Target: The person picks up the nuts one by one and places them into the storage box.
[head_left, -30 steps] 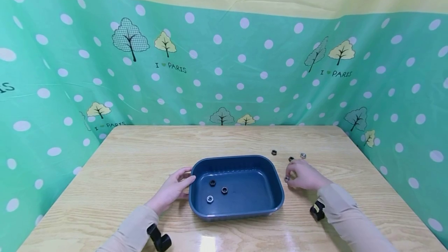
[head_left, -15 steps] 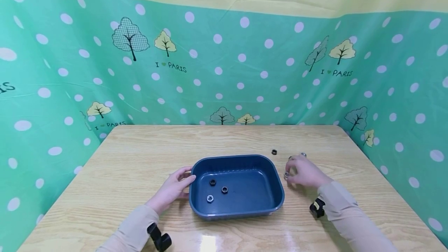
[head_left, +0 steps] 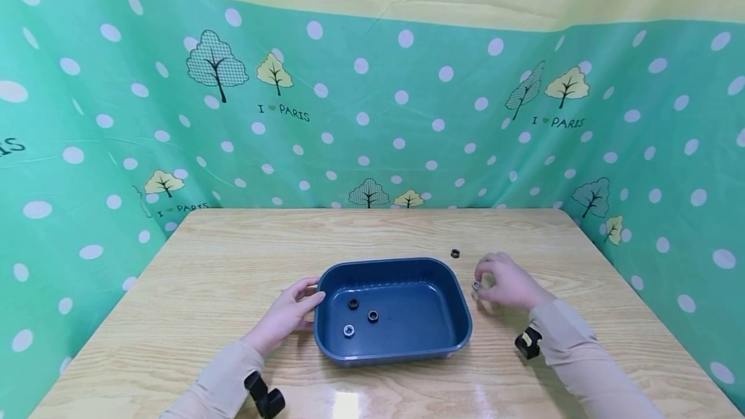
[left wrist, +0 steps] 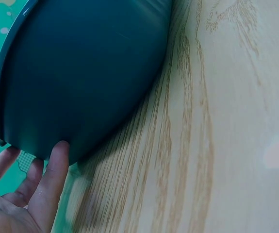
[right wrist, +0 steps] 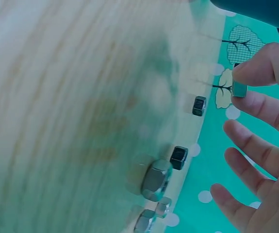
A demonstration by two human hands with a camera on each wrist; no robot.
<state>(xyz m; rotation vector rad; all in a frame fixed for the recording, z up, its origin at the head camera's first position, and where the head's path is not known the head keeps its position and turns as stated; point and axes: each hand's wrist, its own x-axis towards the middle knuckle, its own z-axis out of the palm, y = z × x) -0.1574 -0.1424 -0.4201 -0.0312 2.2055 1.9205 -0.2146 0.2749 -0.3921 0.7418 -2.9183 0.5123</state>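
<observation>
In the head view a dark blue plastic bin (head_left: pixel 407 355) stands on the table, with two dark hex nuts (head_left: pixel 373 317) and a silver nut (head_left: pixel 348 331) lying inside on its left half. My left hand (head_left: pixel 286 315) holds the bin's left end, thumb over the rim and fingertips against the outer wall (left wrist: pixel 81 73). To the right of the bin, my right hand (head_left: pixel 506 282) pinches a small metal nut (right wrist: pixel 239 87) between thumb and forefinger, off the table. Its other fingers are spread loosely in the right wrist view.
A dark nut (head_left: pixel 456 253) lies behind the bin's right corner. Several more nuts, including a large silver one (right wrist: pixel 156 179), sit on the wooden table (head_left: pixel 256 244) near my right hand, which hides them from the head view. A green dotted curtain (head_left: pixel 361 115) surrounds the table.
My right hand has lifted the nut up off the table and shifted slightly, now covering the nuts behind it. My left hand and the bin have stayed where they were.
</observation>
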